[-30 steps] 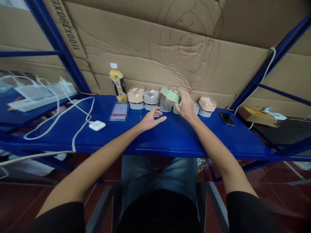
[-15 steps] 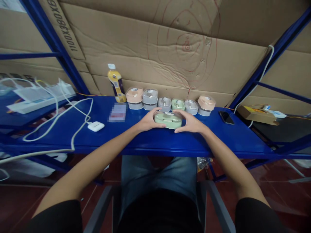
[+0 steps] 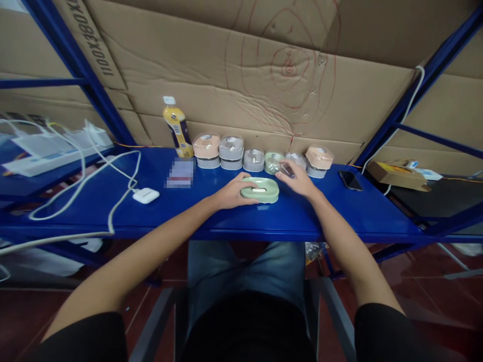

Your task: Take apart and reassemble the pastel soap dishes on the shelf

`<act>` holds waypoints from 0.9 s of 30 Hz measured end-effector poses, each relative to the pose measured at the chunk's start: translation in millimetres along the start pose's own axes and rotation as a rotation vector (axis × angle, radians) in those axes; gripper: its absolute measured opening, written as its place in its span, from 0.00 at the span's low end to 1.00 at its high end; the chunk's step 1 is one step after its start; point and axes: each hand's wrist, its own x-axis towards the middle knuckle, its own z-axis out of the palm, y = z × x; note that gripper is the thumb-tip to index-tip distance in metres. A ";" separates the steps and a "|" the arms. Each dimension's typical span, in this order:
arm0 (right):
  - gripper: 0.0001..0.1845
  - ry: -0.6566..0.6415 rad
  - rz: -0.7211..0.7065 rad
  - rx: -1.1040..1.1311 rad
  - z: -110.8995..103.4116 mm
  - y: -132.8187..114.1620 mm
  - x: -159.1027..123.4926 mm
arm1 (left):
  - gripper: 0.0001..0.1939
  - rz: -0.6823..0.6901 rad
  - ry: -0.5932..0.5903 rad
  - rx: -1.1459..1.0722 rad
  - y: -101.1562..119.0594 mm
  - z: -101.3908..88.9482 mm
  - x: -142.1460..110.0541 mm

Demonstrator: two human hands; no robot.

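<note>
A pale green soap box [image 3: 266, 187], low and oval with a light slot in its top, sits near the middle of the blue table. My left hand [image 3: 234, 192] grips its left end, thumb on the near side and fingers at the far side. To the right and slightly beyond, my right hand [image 3: 298, 179] is apart from the box. Between its fingers is a clear lid [image 3: 287, 170], mostly hidden by the hand. Just behind stand a smaller green box [image 3: 273, 162] and a grey one [image 3: 296, 160], partly covered by my fingers.
Along the cardboard back are two-tier peach [image 3: 206, 149] and grey [image 3: 231, 151] boxes, a small grey box [image 3: 254, 160] and another peach one [image 3: 319, 160]. A yellow bottle [image 3: 178, 128], white earphone case [image 3: 146, 195] with cable, and phone [image 3: 350, 180] lie around.
The clear lid has come off the green soap box. My right hand has moved away from the box, up and to the right, while my left hand keeps its grip.
</note>
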 end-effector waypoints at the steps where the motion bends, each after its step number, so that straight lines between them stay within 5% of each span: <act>1: 0.34 0.025 0.037 0.007 -3.8 5.1 0.5 | 0.29 0.005 -0.018 0.002 1.5 0.0 -0.4; 7: 0.36 0.037 0.079 0.000 -12.1 13.2 2.3 | 0.27 0.014 0.028 0.010 1.5 -4.6 1.3; 13: 0.37 -0.114 0.085 -0.014 -29.1 25.0 -1.3 | 0.28 -0.130 0.191 0.090 -27.4 -29.4 0.2; 21: 0.42 -0.287 0.108 -0.049 -26.4 30.4 -2.5 | 0.27 -0.225 0.166 0.141 -47.8 -38.2 -0.9; 27: 0.43 -0.053 0.029 0.049 -27.8 14.0 -3.2 | 0.28 -0.045 0.176 0.046 -13.5 -25.8 2.0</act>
